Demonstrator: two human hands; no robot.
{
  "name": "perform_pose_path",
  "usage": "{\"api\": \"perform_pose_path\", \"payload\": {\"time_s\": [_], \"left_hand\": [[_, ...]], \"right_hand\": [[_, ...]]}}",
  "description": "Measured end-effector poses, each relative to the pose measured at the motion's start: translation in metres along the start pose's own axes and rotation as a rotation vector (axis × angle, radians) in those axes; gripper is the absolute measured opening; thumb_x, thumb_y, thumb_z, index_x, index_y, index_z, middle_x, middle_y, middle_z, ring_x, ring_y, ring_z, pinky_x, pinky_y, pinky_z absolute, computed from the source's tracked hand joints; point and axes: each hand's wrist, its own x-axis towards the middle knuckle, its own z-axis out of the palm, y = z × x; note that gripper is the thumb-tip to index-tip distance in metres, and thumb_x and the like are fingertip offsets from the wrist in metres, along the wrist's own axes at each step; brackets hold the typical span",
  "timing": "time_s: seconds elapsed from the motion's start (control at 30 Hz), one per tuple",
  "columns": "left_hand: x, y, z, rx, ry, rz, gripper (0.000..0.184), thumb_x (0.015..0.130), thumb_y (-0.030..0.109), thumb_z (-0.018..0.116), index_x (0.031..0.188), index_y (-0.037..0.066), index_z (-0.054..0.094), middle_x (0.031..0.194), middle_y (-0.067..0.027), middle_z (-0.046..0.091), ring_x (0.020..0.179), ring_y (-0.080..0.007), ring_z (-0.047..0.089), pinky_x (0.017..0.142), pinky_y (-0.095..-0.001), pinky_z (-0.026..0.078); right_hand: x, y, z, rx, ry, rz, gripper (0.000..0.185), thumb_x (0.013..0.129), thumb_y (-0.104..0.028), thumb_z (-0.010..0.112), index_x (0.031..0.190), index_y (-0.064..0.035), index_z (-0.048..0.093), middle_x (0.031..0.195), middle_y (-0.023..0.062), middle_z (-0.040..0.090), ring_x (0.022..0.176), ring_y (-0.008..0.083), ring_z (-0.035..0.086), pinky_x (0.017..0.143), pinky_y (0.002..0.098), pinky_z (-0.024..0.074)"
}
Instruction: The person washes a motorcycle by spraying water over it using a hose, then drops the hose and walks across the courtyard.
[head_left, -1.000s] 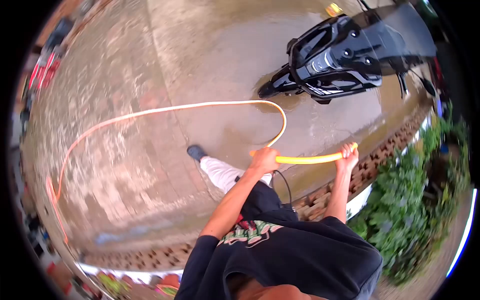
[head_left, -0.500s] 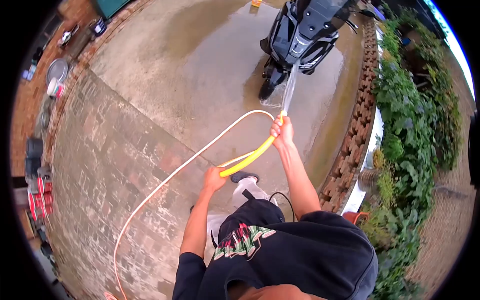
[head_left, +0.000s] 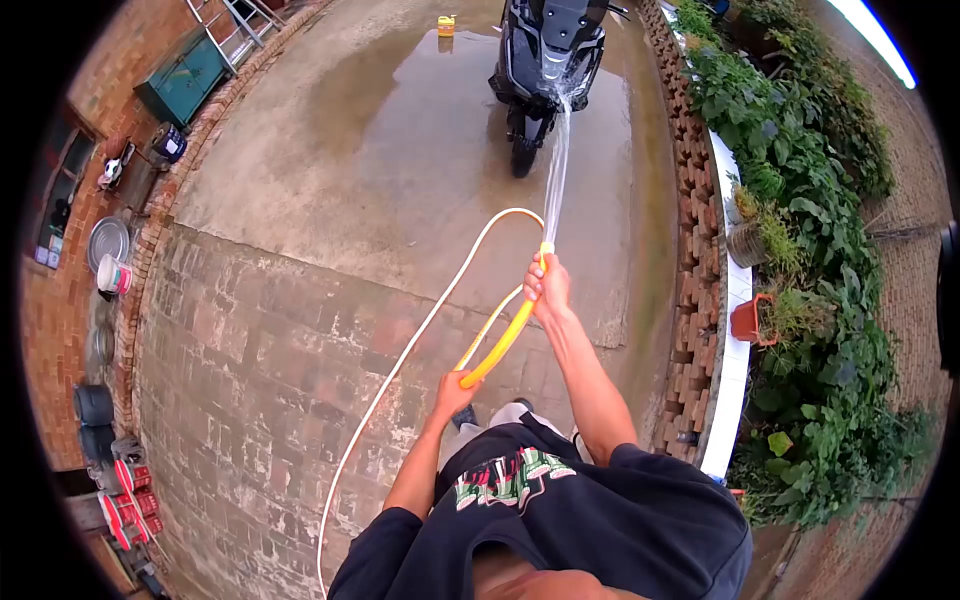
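My right hand [head_left: 549, 284] is wrapped round the front end of a yellow hose [head_left: 503, 345], close to its mouth. Farther back, nearer my body, my left hand [head_left: 458, 392] grips the same hose. A jet of water [head_left: 557, 185] leaves the mouth and splashes on the front of a black scooter [head_left: 540, 60]. The scooter stands upright on wet concrete, its front wheel [head_left: 523, 155] toward me. A thinner pale hose [head_left: 400, 355] loops out beside my hands and trails down past my left side. How it joins the yellow piece is hidden by my hands.
A yellow jug [head_left: 446, 27] stands by the puddle. On the left are a green cabinet [head_left: 187, 80], a ladder [head_left: 232, 38], a white bucket [head_left: 113, 276] and red-and-white packages [head_left: 132, 503]. A low brick border [head_left: 692, 200] and plants [head_left: 840, 260] line the right side.
My view has shifted, so the scooter appears higher and farther left. Both hands still hold the hose, and the water still strikes the scooter's front.
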Motion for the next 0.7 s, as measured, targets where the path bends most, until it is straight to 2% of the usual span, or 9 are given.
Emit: {"api": "perform_pose_path", "payload": {"time_s": [0.03,0.07,0.2,0.33,0.4,0.5,0.57,0.63,0.7], "left_hand": [[-0.017,-0.01,0.007,-0.043,-0.001,0.015,0.023,0.083,0.027,0.074,0.09,0.005,0.075,0.069,-0.0136,0.069,0.067,-0.0241,0.07,0.063,-0.0375,0.05],[-0.033,-0.006,0.011,-0.085,-0.001,0.022,0.027,0.083,0.027,0.075,0.085,0.001,0.072,0.063,-0.012,0.065,0.061,-0.0178,0.065,0.06,-0.0374,0.048],[-0.087,-0.031,0.052,-0.119,-0.069,0.023,0.035,0.084,0.03,0.075,0.075,-0.002,0.064,0.055,-0.0066,0.053,0.054,-0.0119,0.051,0.055,-0.0353,0.044],[-0.144,-0.028,0.076,-0.124,-0.171,0.011,0.036,0.083,0.031,0.075,0.074,-0.002,0.064,0.055,-0.0065,0.054,0.054,-0.013,0.053,0.055,-0.0353,0.044],[-0.182,-0.024,0.076,-0.182,-0.214,-0.026,0.042,0.083,0.025,0.077,0.062,0.002,0.049,0.054,0.0003,0.043,0.054,-0.0098,0.04,0.052,-0.0335,0.037],[-0.22,-0.048,0.079,-0.147,-0.199,0.067,0.041,0.084,0.025,0.077,0.062,0.003,0.049,0.055,0.0007,0.043,0.056,-0.0098,0.041,0.053,-0.033,0.037],[-0.238,-0.064,0.075,-0.157,-0.222,0.0,0.041,0.084,0.024,0.077,0.063,0.004,0.048,0.057,0.002,0.043,0.057,-0.0091,0.041,0.053,-0.0324,0.037],[-0.244,-0.075,0.066,-0.17,-0.31,-0.012,0.034,0.084,0.027,0.075,0.07,0.001,0.06,0.059,-0.0023,0.055,0.058,-0.0116,0.052,0.057,-0.0336,0.043],[-0.251,-0.061,0.052,-0.216,-0.281,0.011,0.035,0.084,0.026,0.076,0.069,0.0,0.058,0.058,-0.0004,0.051,0.056,-0.011,0.047,0.054,-0.0334,0.041]], "right_hand": [[-0.021,0.006,0.002,-0.054,-0.008,0.01,0.019,0.103,-0.026,0.04,0.095,-0.0102,0.046,0.061,-0.0046,0.037,0.041,0.0055,0.03,0.035,0.0229,0.0266],[-0.032,0.013,-0.002,-0.059,-0.035,0.003,0.017,0.101,-0.024,0.04,0.096,-0.009,0.047,0.063,-0.0031,0.039,0.042,0.0061,0.031,0.035,0.0241,0.027],[-0.098,0.032,-0.01,-0.12,-0.02,-0.023,0.016,0.1,-0.022,0.04,0.095,-0.0083,0.047,0.064,-0.0025,0.039,0.043,0.0063,0.031,0.035,0.0243,0.0275],[-0.154,0.04,-0.024,-0.173,-0.012,0.013,0.017,0.099,-0.023,0.041,0.094,-0.0079,0.048,0.063,-0.0026,0.038,0.043,0.0062,0.031,0.036,0.0244,0.0276],[-0.174,0.056,-0.041,-0.195,-0.008,0.03,0.017,0.099,-0.023,0.041,0.095,-0.0076,0.047,0.063,-0.0025,0.038,0.043,0.0063,0.031,0.036,0.0246,0.0276],[-0.194,0.079,-0.061,-0.178,0.009,0.06,0.018,0.1,-0.024,0.041,0.095,-0.0071,0.047,0.063,-0.0024,0.038,0.043,0.0066,0.031,0.036,0.025,0.0277],[-0.209,0.093,-0.065,-0.138,0.03,0.074,0.018,0.1,-0.024,0.041,0.096,-0.0069,0.047,0.063,-0.0023,0.038,0.043,0.0068,0.031,0.036,0.0253,0.0278],[-0.227,0.095,-0.059,-0.145,0.028,0.046,0.019,0.1,-0.024,0.04,0.096,-0.0069,0.046,0.064,-0.0023,0.039,0.043,0.0069,0.031,0.036,0.0254,0.0279],[-0.248,0.088,-0.037,-0.172,0.047,0.013,0.019,0.101,-0.025,0.04,0.096,-0.0071,0.046,0.064,-0.0024,0.039,0.043,0.0064,0.031,0.036,0.0249,0.0279]]}}
